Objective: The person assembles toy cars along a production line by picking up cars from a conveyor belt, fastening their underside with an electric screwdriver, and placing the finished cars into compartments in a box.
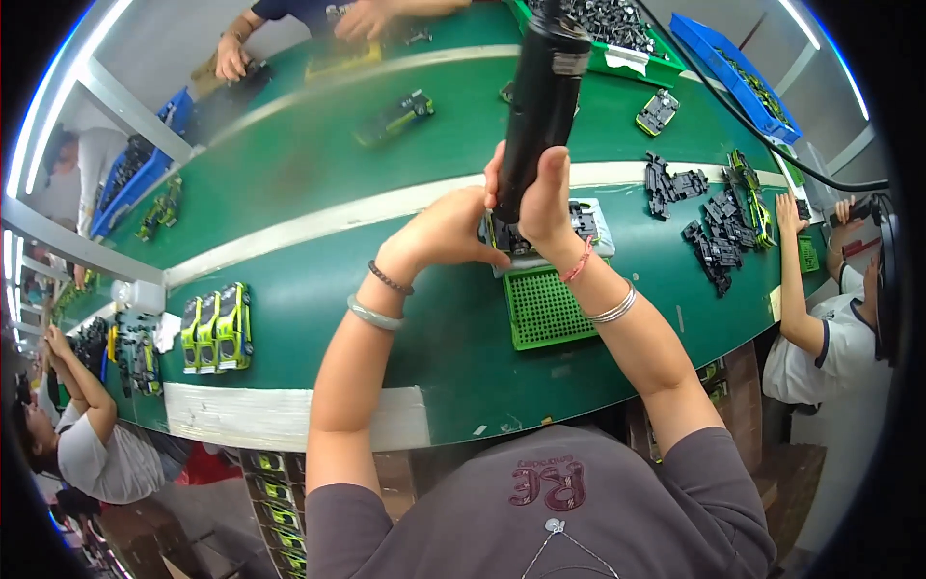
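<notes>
My right hand (545, 198) is wrapped round the lower part of a black power screwdriver (545, 96), which stands nearly upright and a little tilted. Its tip points down at a toy car (584, 218) with a dark underside, resting on a pale holder (604, 234). At the car's left side, my left hand (446, 230) is curled with thumb and fingers gripping it. Where the tip meets the car is hidden behind my right hand. Just below the holder lies a green perforated basket (550, 311).
Several lime-green toy cars (218, 328) stand in a row on the left. Black chassis parts (719, 227) lie heaped on the right. A green bin (617, 43) of small parts and a blue bin (738, 77) stand at the back. Co-workers sit around the green table (453, 357).
</notes>
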The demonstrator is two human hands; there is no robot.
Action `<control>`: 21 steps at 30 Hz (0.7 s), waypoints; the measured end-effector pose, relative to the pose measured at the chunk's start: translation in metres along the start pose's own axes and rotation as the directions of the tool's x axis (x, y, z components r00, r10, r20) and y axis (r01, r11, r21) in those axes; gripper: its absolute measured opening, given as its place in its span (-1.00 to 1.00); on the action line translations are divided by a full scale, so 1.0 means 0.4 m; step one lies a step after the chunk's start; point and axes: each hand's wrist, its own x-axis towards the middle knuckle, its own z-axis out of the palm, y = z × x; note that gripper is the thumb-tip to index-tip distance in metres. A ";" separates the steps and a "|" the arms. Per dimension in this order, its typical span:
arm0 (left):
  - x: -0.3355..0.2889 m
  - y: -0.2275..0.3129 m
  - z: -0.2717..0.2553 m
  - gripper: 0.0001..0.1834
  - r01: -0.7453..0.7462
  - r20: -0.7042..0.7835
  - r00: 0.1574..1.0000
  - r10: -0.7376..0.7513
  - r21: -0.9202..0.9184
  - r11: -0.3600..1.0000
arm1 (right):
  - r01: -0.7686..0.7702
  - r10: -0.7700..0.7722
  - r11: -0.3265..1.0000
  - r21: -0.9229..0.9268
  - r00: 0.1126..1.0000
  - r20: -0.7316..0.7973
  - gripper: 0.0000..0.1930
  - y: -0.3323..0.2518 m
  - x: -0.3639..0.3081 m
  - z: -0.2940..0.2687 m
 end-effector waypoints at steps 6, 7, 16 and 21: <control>-0.025 0.014 -0.098 -0.43 0.079 -0.116 0.986 -0.117 -0.291 0.954 | 0.164 -0.154 0.983 0.083 0.982 -0.113 -0.02 -0.179 -0.005 -0.112; -0.048 -0.003 -0.129 -0.46 0.052 -0.155 0.980 -0.127 -0.417 0.907 | 0.167 -0.163 0.986 0.018 0.978 -0.132 -0.02 -0.188 -0.021 -0.151; -0.099 -0.087 -0.363 -0.52 0.451 -0.368 0.883 -0.293 0.488 0.747 | 0.065 -0.140 0.956 -0.287 0.958 -0.251 -0.13 -0.140 -0.183 -0.433; -0.004 -0.191 -0.254 -0.49 0.395 -0.129 0.888 -0.441 0.705 0.589 | 0.035 -0.097 0.968 -0.248 0.965 -0.245 -0.13 -0.136 -0.178 -0.441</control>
